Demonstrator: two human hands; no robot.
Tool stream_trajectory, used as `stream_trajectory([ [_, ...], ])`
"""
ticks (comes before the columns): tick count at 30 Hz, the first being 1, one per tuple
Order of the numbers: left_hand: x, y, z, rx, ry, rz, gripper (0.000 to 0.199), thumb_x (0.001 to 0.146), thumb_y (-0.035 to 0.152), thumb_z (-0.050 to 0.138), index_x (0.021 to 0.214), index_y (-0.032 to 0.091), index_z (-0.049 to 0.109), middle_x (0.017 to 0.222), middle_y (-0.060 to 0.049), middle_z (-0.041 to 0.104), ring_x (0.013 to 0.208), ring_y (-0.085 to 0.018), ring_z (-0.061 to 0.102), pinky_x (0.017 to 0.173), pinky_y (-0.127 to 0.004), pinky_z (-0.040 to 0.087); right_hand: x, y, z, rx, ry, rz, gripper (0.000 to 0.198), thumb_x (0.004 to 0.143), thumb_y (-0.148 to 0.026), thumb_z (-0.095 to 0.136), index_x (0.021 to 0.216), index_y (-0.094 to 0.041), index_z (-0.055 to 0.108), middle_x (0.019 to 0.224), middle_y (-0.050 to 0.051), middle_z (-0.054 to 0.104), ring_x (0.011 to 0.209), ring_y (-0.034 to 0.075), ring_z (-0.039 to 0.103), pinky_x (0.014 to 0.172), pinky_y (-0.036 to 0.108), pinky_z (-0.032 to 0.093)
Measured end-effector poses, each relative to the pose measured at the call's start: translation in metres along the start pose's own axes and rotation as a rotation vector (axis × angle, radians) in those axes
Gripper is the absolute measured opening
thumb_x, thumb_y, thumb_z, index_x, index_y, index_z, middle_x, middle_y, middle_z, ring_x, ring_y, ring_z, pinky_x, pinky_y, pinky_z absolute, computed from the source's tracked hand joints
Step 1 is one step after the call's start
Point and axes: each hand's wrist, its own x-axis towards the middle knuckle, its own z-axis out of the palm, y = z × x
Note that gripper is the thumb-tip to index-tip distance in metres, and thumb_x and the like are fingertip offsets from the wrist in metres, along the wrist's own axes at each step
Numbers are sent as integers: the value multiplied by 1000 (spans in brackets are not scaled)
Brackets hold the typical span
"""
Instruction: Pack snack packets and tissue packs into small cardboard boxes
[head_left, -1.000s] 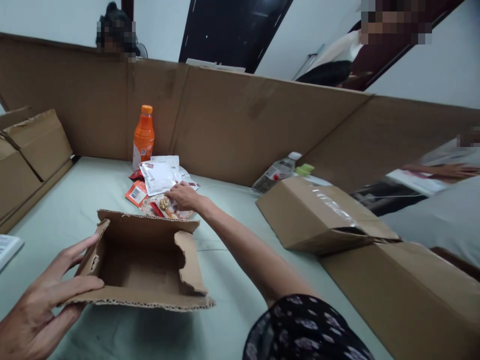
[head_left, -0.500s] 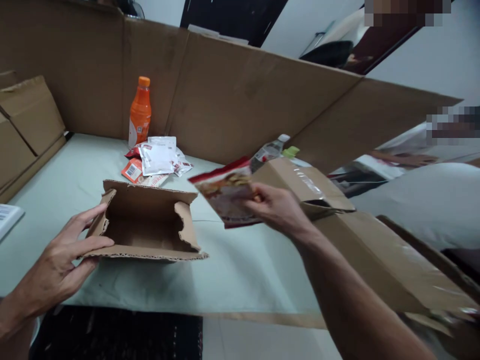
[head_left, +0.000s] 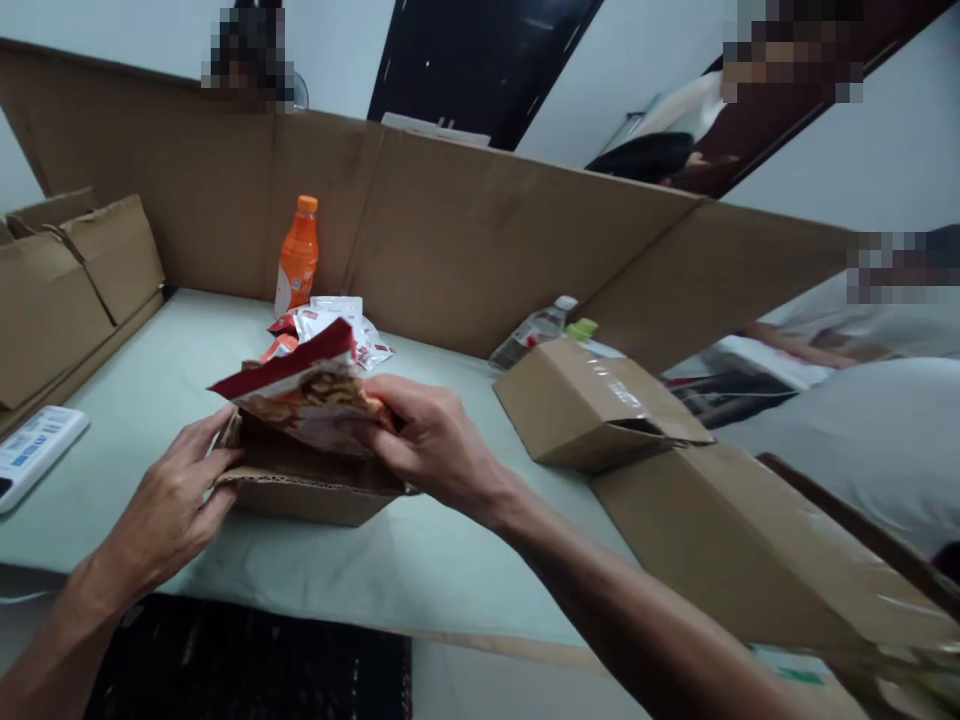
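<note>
My left hand (head_left: 176, 500) grips the left side of a small open cardboard box (head_left: 315, 500), thumb and fingers on its edge. In my right hand (head_left: 435, 440) is a snack packet (head_left: 315, 390) with a red top band and a food picture. It is tilted over the box's opening, and its lower part hides much of the inside. Behind the box lie several white and red packets (head_left: 330, 312), partly covered by the held one. An orange drink bottle (head_left: 298, 260) stands upright just behind that pile.
Cardboard panels (head_left: 450, 220) wall the table's back. A clear plastic bottle (head_left: 532, 335) leans behind a closed carton (head_left: 570, 400) on the right, near a larger carton (head_left: 720, 540). At left are another carton (head_left: 45, 290) and a white device (head_left: 45, 450). Other people are beyond the panels.
My right hand has carried the snack packet leftward, from right of the box to above its opening. My left hand stays on the box. The view has shifted slightly.
</note>
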Motion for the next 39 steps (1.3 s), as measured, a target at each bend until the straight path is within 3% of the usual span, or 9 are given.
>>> stream_trajectory([
  [4,-1,0,5,-7,-12,5,31,98,15,42,108,11,71,143,-23,60,133,-36,59,107,-56,57,3,-28,-20,-501,-335,89,11,91,-21,62,82,-18,67,81,6,72,64,14,56,56,29,26],
  [7,-2,1,6,-10,-4,-10,30,99,16,43,105,12,72,145,-22,60,134,-36,59,108,-56,57,14,-45,-24,-630,-504,136,25,101,-32,57,83,-18,69,80,8,73,61,15,55,54,32,20],
  [14,-11,0,17,28,106,-57,37,100,20,43,127,9,66,136,-20,68,125,-33,67,103,-48,61,21,-44,-32,-698,-624,159,24,99,-29,55,92,-18,74,82,8,76,64,16,62,53,32,21],
  [19,-11,5,19,56,126,-74,46,100,25,50,145,16,54,135,-18,66,122,-35,67,97,-51,62,27,-20,11,-577,-850,146,32,101,-33,54,95,-12,78,94,16,79,80,23,72,62,30,37],
  [23,2,16,1,44,118,25,58,93,17,56,150,23,48,169,-15,30,152,-38,37,117,-58,45,30,-7,35,-460,-1004,107,22,95,-32,63,99,-19,81,98,11,80,86,25,74,68,31,44],
  [25,15,21,-7,9,40,159,55,88,12,57,143,22,54,162,-12,45,153,-34,37,124,-57,36,26,-6,27,-356,-1023,41,20,95,-32,65,104,-21,79,98,9,80,87,24,74,70,31,45],
  [28,35,24,-11,-75,-127,257,41,84,10,55,122,19,67,125,-9,74,132,-27,61,127,-51,33,18,-3,-5,-126,-849,-44,17,95,-24,63,104,-20,77,99,7,80,88,21,72,73,30,46],
  [33,53,25,-10,-193,-296,187,21,78,14,60,92,23,71,82,0,72,84,-21,70,130,-51,26,31,57,-45,206,-127,115,26,96,-36,56,95,-18,76,88,5,77,78,16,68,70,27,49],
  [39,38,16,5,-222,-334,212,27,79,19,64,104,26,72,100,-4,76,98,-24,68,112,-43,49,110,167,25,-22,-39,612,16,86,-24,62,90,-15,74,89,7,75,91,21,69,79,31,51],
])
